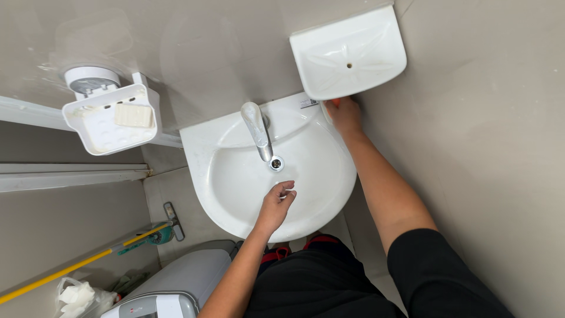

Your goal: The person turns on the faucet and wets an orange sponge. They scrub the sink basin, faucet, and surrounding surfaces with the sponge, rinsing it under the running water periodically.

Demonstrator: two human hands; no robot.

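Observation:
My left hand [275, 205] hovers over the front of the white wash basin [235, 194], fingers loosely curled and holding nothing. My right hand [345, 115] reaches to the basin's back right rim, under the white corner shelf [348, 53]. Its fingertips close on a small orange object [335, 102], which the shelf mostly hides. The chrome tap [257, 128] stands at the back of the basin, pointing at the drain [276, 163]. No water is running.
A white wall-mounted soap dish [112, 121] holding a pale soap bar [134, 115] hangs at the left. A yellow-handled mop [88, 259] leans below it. A grey lidded bin [176, 282] and a white plastic bag [76, 294] sit at the bottom left. Tiled walls close in on both sides.

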